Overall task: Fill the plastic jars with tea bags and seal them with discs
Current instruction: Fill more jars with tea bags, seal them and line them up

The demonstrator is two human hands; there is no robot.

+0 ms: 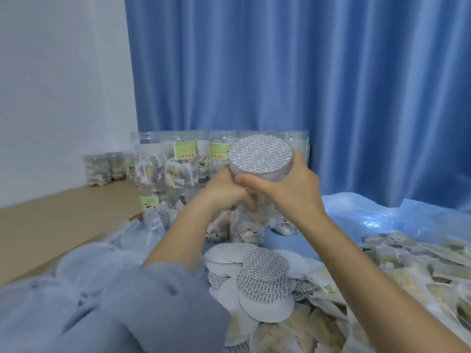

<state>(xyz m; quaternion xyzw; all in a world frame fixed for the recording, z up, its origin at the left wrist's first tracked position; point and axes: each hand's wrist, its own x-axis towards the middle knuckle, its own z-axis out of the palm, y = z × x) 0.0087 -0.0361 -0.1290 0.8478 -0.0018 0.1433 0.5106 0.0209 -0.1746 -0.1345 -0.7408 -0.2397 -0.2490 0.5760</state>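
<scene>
1. Gripping the raised plastic jar (251, 217) of tea bags, the left hand (224, 191) curls round its body.
2. The right hand (288, 189) wraps the neck, thumb beneath the patterned disc (260, 155) capping it.
3. Loose discs (262, 281) lie below, beside heaped tea bags (407, 271).

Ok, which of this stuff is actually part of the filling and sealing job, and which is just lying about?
In the job:
held jar, gripped by left hand and right hand
disc on its mouth
loose discs
tea bags
filled jars

Lying about:
blue curtain
blue plastic sheet
cardboard
</scene>
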